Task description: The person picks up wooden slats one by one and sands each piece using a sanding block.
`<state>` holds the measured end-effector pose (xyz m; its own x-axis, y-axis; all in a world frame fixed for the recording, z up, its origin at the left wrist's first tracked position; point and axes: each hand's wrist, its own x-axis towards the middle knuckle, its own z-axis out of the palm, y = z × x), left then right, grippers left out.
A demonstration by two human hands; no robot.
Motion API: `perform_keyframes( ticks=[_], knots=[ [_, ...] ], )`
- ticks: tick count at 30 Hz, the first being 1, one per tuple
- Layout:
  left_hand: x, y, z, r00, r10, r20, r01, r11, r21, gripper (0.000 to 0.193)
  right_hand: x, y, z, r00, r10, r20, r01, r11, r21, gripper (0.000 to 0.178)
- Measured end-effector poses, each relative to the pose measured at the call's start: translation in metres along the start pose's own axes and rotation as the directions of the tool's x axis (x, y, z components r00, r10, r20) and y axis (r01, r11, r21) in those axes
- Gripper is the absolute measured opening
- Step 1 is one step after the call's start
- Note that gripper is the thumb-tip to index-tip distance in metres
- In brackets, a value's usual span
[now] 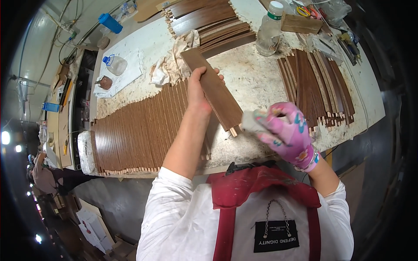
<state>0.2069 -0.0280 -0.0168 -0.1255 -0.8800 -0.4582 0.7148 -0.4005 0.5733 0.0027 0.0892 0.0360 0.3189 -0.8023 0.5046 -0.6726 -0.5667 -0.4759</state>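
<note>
My bare left hand [200, 90] grips a flat brown wooden slat [212, 89] from its left side, thumb on its upper face. The slat is tilted above the table, with pale dowel pins sticking out of its near end. My right hand [285, 132], in a pink flowered glove, is closed around a whitish cloth-like piece [252, 123] beside that end. Motion smears this piece, and I cannot tell whether it touches the slat. To the left, a long row of similar brown slats [135, 135] lies side by side on the worn white table [244, 82].
More slats [315, 87] lie at the right, and further stacks [209, 21] at the far side. A crumpled cloth [174, 58], a clear bottle [267, 32], a blue-capped jug [116, 64] and a brown box [301, 24] stand around. Another person [45, 174] is at far left.
</note>
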Motion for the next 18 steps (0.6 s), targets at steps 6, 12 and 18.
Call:
perform_keyframes(
  ticks=[6,12,18],
  knots=[
    [0.007,-0.007,-0.005,0.999,0.015,-0.04,-0.014,0.999,0.038,0.031,0.013,-0.006,0.007,0.944,-0.288,0.161,0.295,0.955,-0.026,0.031],
    [0.0,0.003,0.0,0.991,-0.009,-0.131,0.001,0.998,-0.067,0.039,-0.001,0.033,-0.007,0.965,-0.173,0.199,0.21,0.96,-0.186,0.032],
    [0.026,-0.003,-0.055,0.958,-0.121,0.262,0.221,0.89,-0.398,0.029,-0.012,0.037,-0.005,0.98,0.189,0.064,-0.195,0.975,0.109,0.031]
  ],
)
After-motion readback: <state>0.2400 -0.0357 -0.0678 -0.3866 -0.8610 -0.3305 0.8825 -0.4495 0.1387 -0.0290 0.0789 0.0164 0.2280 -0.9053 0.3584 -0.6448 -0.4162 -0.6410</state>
